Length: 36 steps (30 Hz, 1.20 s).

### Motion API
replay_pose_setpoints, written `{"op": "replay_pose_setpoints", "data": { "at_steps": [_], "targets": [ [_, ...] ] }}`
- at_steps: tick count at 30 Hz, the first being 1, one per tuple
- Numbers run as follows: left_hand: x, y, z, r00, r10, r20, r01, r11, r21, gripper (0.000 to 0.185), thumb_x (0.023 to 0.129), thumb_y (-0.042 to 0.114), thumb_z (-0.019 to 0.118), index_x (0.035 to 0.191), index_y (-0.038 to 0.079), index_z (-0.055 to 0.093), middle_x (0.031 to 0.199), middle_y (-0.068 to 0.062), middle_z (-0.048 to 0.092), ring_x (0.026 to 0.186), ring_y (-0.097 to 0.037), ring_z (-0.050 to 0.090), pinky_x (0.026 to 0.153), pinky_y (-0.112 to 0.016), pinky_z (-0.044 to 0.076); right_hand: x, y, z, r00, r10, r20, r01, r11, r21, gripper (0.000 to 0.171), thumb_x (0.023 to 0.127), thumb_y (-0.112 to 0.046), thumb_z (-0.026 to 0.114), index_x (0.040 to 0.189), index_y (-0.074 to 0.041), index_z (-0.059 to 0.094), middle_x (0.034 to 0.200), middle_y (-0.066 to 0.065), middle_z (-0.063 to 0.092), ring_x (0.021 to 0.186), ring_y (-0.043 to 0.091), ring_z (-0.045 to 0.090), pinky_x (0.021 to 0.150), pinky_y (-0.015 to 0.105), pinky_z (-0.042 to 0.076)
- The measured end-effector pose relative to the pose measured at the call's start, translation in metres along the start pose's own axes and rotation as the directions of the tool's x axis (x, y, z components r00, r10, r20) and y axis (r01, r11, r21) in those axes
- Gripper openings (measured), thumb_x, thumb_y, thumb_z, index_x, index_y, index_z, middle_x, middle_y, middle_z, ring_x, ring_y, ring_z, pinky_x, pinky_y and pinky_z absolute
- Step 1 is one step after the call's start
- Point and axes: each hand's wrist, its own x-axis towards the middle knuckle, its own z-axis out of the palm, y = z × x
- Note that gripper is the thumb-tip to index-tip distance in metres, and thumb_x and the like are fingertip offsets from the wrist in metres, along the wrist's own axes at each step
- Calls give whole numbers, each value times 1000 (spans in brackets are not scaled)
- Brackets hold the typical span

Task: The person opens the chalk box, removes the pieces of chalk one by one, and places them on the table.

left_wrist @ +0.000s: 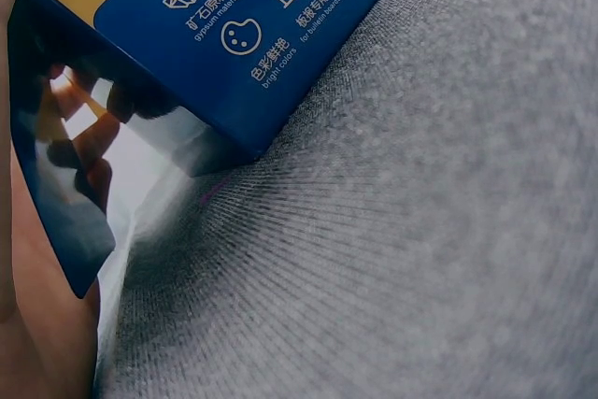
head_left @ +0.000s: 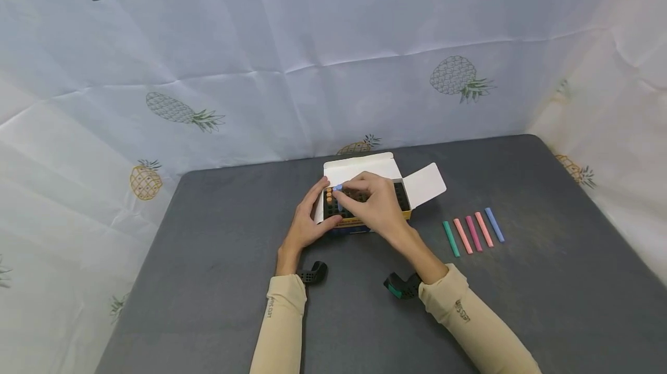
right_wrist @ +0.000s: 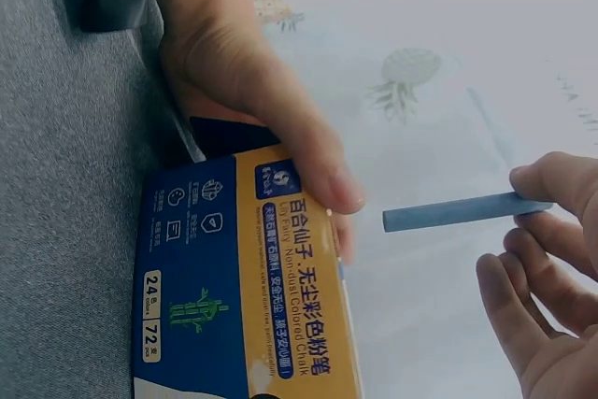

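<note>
A blue and yellow box of coloured chalk [head_left: 359, 226] sits with its top open, several orange and blue chalk ends [head_left: 329, 193] showing at the left of its black holed insert. My left hand [head_left: 303, 224] grips the box's left end, thumb over the front edge. Above the insert, my right hand [head_left: 379, 205] pinches a blue chalk stick [right_wrist: 458, 213] by one end between thumb and fingers. In the right wrist view the stick's free end points toward the box, apart from it. The left wrist view shows the printed box side [left_wrist: 224, 63] and a shiny side flap [left_wrist: 70, 184].
Right of the box, several chalk sticks lie in a row on the dark table [head_left: 219, 281]: a green stick [head_left: 451, 239], pink ones and a blue stick [head_left: 494, 224]. The box's white lid [head_left: 359, 167] and right flap [head_left: 424, 184] stand open. A pineapple-print cloth [head_left: 323, 107] hangs behind.
</note>
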Motion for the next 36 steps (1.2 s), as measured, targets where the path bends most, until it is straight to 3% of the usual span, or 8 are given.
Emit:
{"op": "replay_pose_setpoints", "data": {
  "at_steps": [9, 13, 15, 19, 22, 26, 28, 36],
  "targets": [
    [0, -2, 0, 1000, 0, -1, 0, 1000, -2, 91, 87, 67, 69, 158, 19, 39, 170, -7, 29, 158, -30, 28, 124, -57, 31, -16, -12, -9, 999, -40, 9, 40, 999, -6, 15, 88, -10, 80, 101, -2, 82, 91, 9, 75, 81, 21, 69, 68, 31, 56],
    [0, -2, -1, 1000, 5, -3, -5, 1000, -27, 82, 90, 44, 78, 158, 17, 40, 170, -8, 29, 158, -29, 28, 124, -56, 31, -23, -15, -11, 999, -48, 23, 49, 999, -16, 15, 88, -10, 80, 100, -2, 82, 89, 7, 73, 76, 20, 66, 62, 28, 51],
    [0, 9, -3, 1000, -4, 1, 4, 1000, -30, 79, 90, 25, 80, 157, 10, 40, 169, -13, 28, 158, -32, 27, 123, -57, 32, -26, -16, -12, 999, -44, 28, 45, 999, -20, 14, 88, -10, 80, 100, -3, 82, 89, 7, 73, 73, 21, 64, 60, 26, 48],
    [0, 11, -3, 1000, 0, 0, 0, 1000, -21, 79, 91, 26, 79, 157, 8, 40, 169, -16, 28, 157, -34, 27, 124, -58, 30, -33, -16, -15, 999, -30, 35, 31, 999, -26, 15, 88, -10, 80, 100, -3, 82, 89, 7, 72, 72, 24, 64, 59, 23, 46],
    [0, 15, -3, 1000, 13, -4, -13, 1000, -17, 82, 90, 38, 79, 156, 5, 41, 168, -20, 29, 156, -38, 28, 123, -60, 31, -38, -16, -16, 999, -34, 33, 35, 999, -26, 14, 86, -10, 81, 98, -2, 82, 88, 8, 72, 75, 25, 68, 60, 29, 52],
    [0, 37, -6, 1000, -4, 8, 4, 1000, -13, 78, 89, 16, 79, 153, -5, 40, 165, -28, 29, 154, -44, 29, 122, -61, 31, -43, -13, -17, 999, -50, 18, 51, 998, -34, 12, 85, -9, 82, 94, -2, 83, 84, 8, 72, 75, 23, 69, 60, 33, 54],
    [0, 40, -7, 1000, -19, 17, 19, 1000, -13, 78, 87, 6, 78, 154, -5, 40, 165, -27, 29, 155, -43, 28, 123, -60, 30, -45, -11, -18, 999, -49, 11, 50, 998, -40, 11, 85, -9, 82, 94, -2, 83, 83, 6, 72, 75, 22, 70, 59, 33, 53],
    [0, 41, -4, 1000, -18, 11, 18, 1000, -19, 79, 85, 7, 79, 153, -5, 41, 165, -28, 30, 154, -43, 28, 122, -62, 30, -54, 0, -29, 999, -48, -24, 46, 996, -76, 11, 84, -7, 83, 94, -3, 83, 84, 3, 73, 76, 19, 71, 62, 23, 54]
  ]
}}
